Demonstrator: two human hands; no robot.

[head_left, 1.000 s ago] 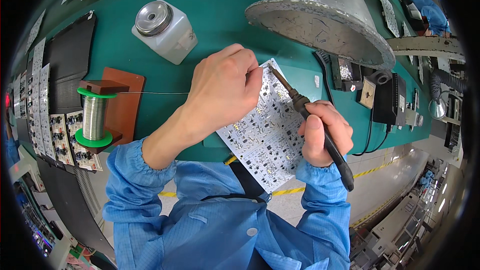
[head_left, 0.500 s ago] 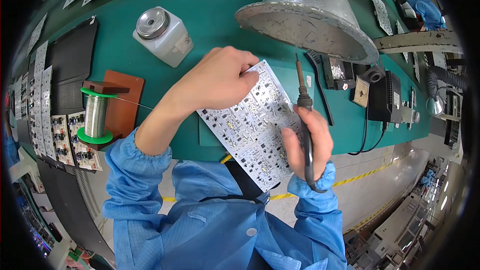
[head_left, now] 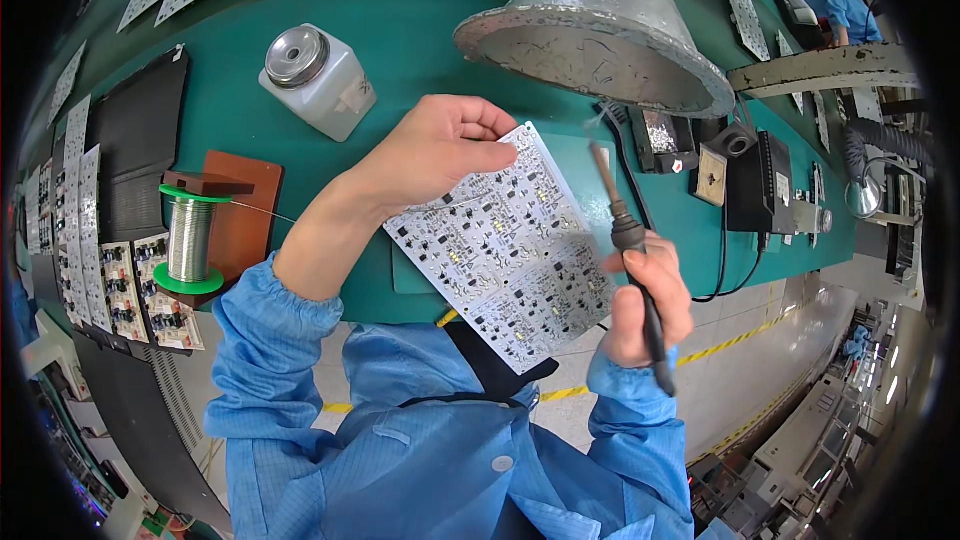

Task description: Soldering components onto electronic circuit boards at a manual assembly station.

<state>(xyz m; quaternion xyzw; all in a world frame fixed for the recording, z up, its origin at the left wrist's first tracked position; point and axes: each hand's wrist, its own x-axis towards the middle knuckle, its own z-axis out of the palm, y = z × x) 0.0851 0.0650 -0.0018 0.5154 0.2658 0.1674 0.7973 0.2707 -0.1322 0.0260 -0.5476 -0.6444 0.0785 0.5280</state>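
My left hand (head_left: pixel 445 145) grips the upper corner of a white circuit board (head_left: pixel 490 280), thumb on its face and fingers curled behind. The board, covered with small dark components, is tilted over the bench's front edge. My right hand (head_left: pixel 655 305) is closed around a soldering iron (head_left: pixel 628 230) right of the board. Its tip points up and to the left, apart from the board. At the left, a green-ended spool of solder wire (head_left: pixel 190 240) sits on a brown stand (head_left: pixel 255 200). Its wire runs toward my left forearm; the far end is hidden.
A white bottle with a metal cap (head_left: pixel 335 100) stands behind my left hand. A metal fume hood (head_left: pixel 600 50) hangs over the far side. Several boards (head_left: pixel 125 290) line the left. A black soldering station (head_left: pixel 760 185) and a sponge holder (head_left: pixel 711 177) stand at the right.
My right hand has moved right and the soldering iron has tilted, its tip leaning left. The circuit board has shifted slightly left. My left thumb lies flatter along its edge.
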